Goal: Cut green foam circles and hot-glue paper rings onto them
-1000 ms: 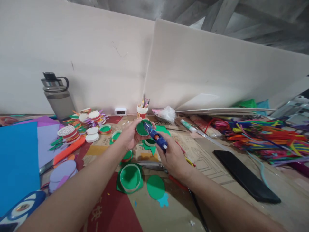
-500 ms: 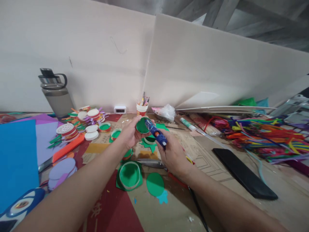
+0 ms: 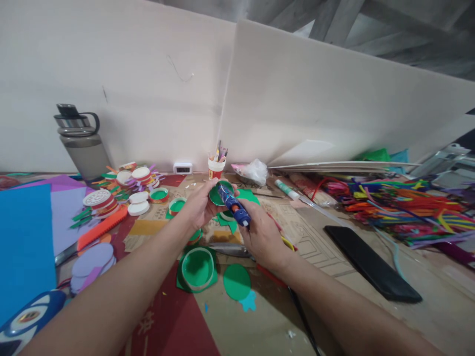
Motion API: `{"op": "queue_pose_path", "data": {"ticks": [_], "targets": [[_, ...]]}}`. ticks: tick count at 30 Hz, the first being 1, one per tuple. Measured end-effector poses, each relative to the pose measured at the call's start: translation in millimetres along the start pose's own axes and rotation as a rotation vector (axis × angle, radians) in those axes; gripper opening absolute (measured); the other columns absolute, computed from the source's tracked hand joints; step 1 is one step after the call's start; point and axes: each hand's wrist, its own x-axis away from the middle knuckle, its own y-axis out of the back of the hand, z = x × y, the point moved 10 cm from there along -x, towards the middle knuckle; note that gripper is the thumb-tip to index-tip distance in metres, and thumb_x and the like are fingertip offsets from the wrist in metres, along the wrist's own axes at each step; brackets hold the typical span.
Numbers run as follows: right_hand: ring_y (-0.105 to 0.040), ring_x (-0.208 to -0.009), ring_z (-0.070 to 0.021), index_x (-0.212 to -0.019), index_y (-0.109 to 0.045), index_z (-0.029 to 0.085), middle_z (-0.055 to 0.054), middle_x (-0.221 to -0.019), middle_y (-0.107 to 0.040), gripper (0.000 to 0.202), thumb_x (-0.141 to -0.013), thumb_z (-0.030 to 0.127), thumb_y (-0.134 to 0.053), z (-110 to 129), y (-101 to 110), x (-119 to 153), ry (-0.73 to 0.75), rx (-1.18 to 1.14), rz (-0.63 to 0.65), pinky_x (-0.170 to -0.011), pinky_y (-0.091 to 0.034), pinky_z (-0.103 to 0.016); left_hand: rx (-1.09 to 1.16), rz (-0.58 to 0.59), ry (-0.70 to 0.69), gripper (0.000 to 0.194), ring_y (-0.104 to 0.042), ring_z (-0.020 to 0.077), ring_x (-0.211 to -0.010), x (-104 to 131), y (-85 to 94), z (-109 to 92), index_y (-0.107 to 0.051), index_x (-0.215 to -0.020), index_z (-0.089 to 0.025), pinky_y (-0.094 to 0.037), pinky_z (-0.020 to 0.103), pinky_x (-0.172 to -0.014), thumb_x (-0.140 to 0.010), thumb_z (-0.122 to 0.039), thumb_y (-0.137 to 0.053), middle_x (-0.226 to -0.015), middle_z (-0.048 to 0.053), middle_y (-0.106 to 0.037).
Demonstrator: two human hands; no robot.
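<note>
My left hand (image 3: 199, 206) is closed around a short paper cup piece (image 3: 214, 197) lined with green, its opening tilted toward me. In my right hand (image 3: 264, 233) is a blue hot glue gun (image 3: 238, 212), with its nozzle end over the cup piece's inside; whether the tip touches is hidden. Below my hands, a larger white-rimmed ring (image 3: 198, 268) rests on green sheet. Beside it lie a green disc (image 3: 236, 282) and a small light-blue cutout (image 3: 248, 300). Scissors (image 3: 228, 249) lie partly under my right hand.
At left stand a water bottle (image 3: 79, 143), stacked lids (image 3: 99, 201) and an orange-handled cutter (image 3: 102, 227). A cup of brushes (image 3: 215, 168) is at the back. A black phone-like slab (image 3: 371, 262) and pipe cleaners (image 3: 401, 207) lie right. The glue gun's cord (image 3: 304, 321) runs toward me.
The glue gun's front end has shifted left and further over the inside of the cup piece. The whole view has moved slightly. Both holds are unchanged.
</note>
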Motion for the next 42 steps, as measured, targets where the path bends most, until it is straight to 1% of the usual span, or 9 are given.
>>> {"op": "queue_pose_path", "data": {"ticks": [4, 9, 15, 18, 23, 29, 33, 36, 42], "targets": [[-0.059, -0.105, -0.0305, -0.126, -0.046, 0.012, -0.018, -0.111, -0.062, 0.045, -0.081, 0.013, -0.043, 2.2, 2.1, -0.8, 0.009, 0.011, -0.003, -0.085, -0.051, -0.048, -0.016, -0.003, -0.006, 0.033, -0.07, 0.0227, -0.08, 0.8, -0.7, -1.6, -0.065, -0.107, -0.011, -0.055, 0.027, -0.053, -0.088, -0.034, -0.051, -0.097, 0.015, -0.073], [-0.061, -0.101, -0.0291, -0.126, -0.047, 0.016, -0.015, -0.108, -0.064, 0.043, -0.083, 0.016, -0.043, 2.0, 7.6, -1.8, -0.02, 0.054, -0.027, -0.086, -0.051, -0.047, -0.016, -0.01, -0.036, 0.031, -0.069, 0.0238, -0.088, 2.4, -1.6, -7.4, -0.066, -0.104, -0.011, -0.058, 0.033, -0.063, -0.089, -0.034, -0.051, -0.1, 0.015, -0.072], [-0.061, -0.099, -0.0282, -0.125, -0.048, 0.017, -0.013, -0.109, -0.064, 0.042, -0.083, 0.016, -0.045, -1.5, 9.7, -0.3, -0.053, 0.098, -0.048, -0.084, -0.051, -0.044, -0.014, -0.02, -0.044, 0.03, -0.069, 0.0243, -0.09, 1.9, 0.6, -10.2, -0.066, -0.099, -0.011, -0.058, 0.033, -0.066, -0.088, -0.034, -0.052, -0.1, 0.015, -0.071], [-0.062, -0.097, -0.0285, -0.125, -0.048, 0.018, -0.013, -0.108, -0.064, 0.042, -0.083, 0.017, -0.045, -2.6, 9.0, 0.2, -0.058, 0.091, -0.047, -0.083, -0.051, -0.044, -0.007, -0.018, -0.051, 0.029, -0.068, 0.0237, -0.09, 1.5, 1.2, -10.8, -0.066, -0.099, -0.011, -0.058, 0.032, -0.065, -0.088, -0.033, -0.052, -0.1, 0.015, -0.071], [-0.061, -0.099, -0.0295, -0.126, -0.047, 0.017, -0.014, -0.109, -0.064, 0.045, -0.082, 0.015, -0.044, -0.6, 7.9, 0.0, -0.046, 0.077, -0.036, -0.084, -0.051, -0.047, -0.009, -0.002, -0.051, 0.029, -0.068, 0.0243, -0.091, 2.7, -2.3, -10.2, -0.066, -0.099, -0.011, -0.058, 0.033, -0.066, -0.088, -0.033, -0.05, -0.1, 0.015, -0.072], [-0.06, -0.103, -0.0295, -0.128, -0.045, 0.017, -0.014, -0.109, -0.063, 0.049, -0.08, 0.013, -0.044, 2.4, 4.5, 0.1, -0.02, 0.059, -0.012, -0.086, -0.051, -0.047, 0.002, -0.009, -0.02, 0.032, -0.07, 0.0238, -0.083, 1.8, -1.5, -4.1, -0.065, -0.105, -0.01, -0.056, 0.03, -0.058, -0.088, -0.034, -0.052, -0.097, 0.015, -0.072], [-0.059, -0.103, -0.0292, -0.13, -0.043, 0.016, -0.014, -0.11, -0.062, 0.051, -0.079, 0.011, -0.044, 4.5, 1.9, 1.4, 0.001, 0.064, 0.001, -0.086, -0.05, -0.047, 0.002, 0.008, -0.03, 0.032, -0.07, 0.0228, -0.083, 0.7, -1.7, -3.1, -0.065, -0.107, -0.011, -0.056, 0.03, -0.06, -0.087, -0.034, -0.053, -0.097, 0.014, -0.073], [-0.058, -0.102, -0.0294, -0.129, -0.043, 0.015, -0.015, -0.111, -0.062, 0.052, -0.078, 0.011, -0.045, 7.7, 0.2, 2.8, 0.03, 0.088, 0.013, -0.087, -0.05, -0.047, -0.002, -0.001, -0.025, 0.032, -0.07, 0.0222, -0.08, 0.5, -0.9, -2.4, -0.065, -0.107, -0.011, -0.056, 0.03, -0.062, -0.086, -0.034, -0.055, -0.094, 0.013, -0.073], [-0.058, -0.099, -0.0306, -0.128, -0.044, 0.011, -0.018, -0.109, -0.062, 0.05, -0.079, 0.01, -0.044, 12.0, -1.6, 4.2, 0.078, 0.111, 0.019, -0.085, -0.05, -0.048, -0.014, -0.019, -0.036, 0.031, -0.07, 0.0213, -0.075, 1.0, -0.4, -2.8, -0.067, -0.102, -0.01, -0.052, 0.025, -0.052, -0.086, -0.033, -0.055, -0.09, 0.013, -0.073]]}}
